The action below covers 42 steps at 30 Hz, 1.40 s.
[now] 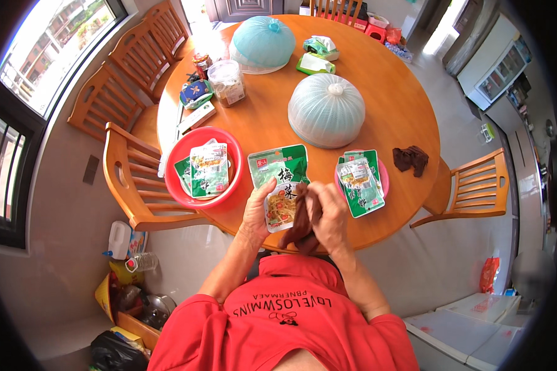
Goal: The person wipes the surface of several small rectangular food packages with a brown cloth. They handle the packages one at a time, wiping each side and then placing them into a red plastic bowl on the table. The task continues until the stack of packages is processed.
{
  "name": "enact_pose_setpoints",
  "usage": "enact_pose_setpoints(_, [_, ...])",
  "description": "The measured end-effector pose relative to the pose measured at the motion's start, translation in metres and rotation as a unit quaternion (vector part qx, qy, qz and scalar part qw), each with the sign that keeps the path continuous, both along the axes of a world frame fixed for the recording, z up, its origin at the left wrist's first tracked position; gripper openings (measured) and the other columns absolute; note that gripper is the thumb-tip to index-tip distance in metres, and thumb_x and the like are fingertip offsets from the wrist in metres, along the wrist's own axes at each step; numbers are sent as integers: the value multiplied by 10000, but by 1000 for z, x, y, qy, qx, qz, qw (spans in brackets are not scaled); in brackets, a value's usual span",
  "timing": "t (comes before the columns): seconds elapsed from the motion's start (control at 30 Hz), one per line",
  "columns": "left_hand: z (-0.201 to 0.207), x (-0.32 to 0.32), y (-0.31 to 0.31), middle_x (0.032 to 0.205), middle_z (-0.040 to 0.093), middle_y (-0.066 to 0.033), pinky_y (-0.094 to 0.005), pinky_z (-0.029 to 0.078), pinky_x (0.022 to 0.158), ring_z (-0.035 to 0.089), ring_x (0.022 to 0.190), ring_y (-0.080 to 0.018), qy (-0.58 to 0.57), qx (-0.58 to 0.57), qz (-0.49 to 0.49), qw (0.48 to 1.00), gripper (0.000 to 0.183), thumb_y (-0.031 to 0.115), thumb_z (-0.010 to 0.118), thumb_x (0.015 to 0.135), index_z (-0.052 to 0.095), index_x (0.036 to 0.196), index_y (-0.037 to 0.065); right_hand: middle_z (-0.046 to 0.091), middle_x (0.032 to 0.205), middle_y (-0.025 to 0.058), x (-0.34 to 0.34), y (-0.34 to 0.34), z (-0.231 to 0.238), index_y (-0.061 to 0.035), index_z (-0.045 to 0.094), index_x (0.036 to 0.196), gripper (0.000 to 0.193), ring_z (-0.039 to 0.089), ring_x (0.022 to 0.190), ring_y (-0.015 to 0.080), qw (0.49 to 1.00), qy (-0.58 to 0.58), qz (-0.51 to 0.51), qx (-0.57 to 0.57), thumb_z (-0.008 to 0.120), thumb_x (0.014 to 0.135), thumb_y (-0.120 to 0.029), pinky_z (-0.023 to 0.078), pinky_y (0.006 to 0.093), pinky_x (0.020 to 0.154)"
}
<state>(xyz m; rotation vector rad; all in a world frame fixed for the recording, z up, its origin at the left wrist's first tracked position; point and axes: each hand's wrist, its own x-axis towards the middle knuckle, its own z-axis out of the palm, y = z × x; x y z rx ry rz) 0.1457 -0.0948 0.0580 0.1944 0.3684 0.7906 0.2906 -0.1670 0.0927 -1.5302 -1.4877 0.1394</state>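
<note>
Over the table's near edge my left hand (255, 210) grips a green and white food pouch (281, 167) by its left side, its printed front facing up. My right hand (329, 213) is closed on a dark brown cloth (303, 224), which lies against the pouch's right side and hangs below it. To the left, a red plastic basin (236, 157) holds several similar pouches (209, 176). On the right, more green and white pouches (360, 185) lie on a pink dish (384, 176), which they mostly cover.
The round wooden table (260, 117) bears a pale mesh food cover (327, 111), a blue food cover (263, 43), a clear plastic jar (226, 83) and tissue packs (316, 63). Another brown cloth (410, 161) lies at right. Wooden chairs (127, 179) stand around the table.
</note>
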Motion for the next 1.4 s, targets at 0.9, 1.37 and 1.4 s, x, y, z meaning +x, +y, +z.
enact_pose_setpoints(0.9, [-2,-3,-1,1218,593,-143,-473,479,946,597,1074,-310,-91,27,77,993,452,361,520,949,486,1272,46,554,752,136,-40,-34,-19,-95,553,948,174,598,655,364,996,32,55,-59,606,794,-37,470,442,539])
enact_pose_setpoints(1.37, [1,7,-19,1179,596,-99,-380,480,932,588,1065,-228,-51,45,25,997,517,485,444,957,503,1266,75,538,833,152,-34,13,9,-64,557,993,186,587,719,358,999,47,-10,10,596,819,-9,473,441,607])
enact_pose_setpoints(1.4, [-11,1,-10,1161,604,-109,-383,492,909,599,1039,-234,-133,71,-22,988,527,490,447,955,503,1263,67,535,831,152,-38,8,5,-62,558,990,183,588,720,360,999,6,28,18,595,819,-6,477,441,607])
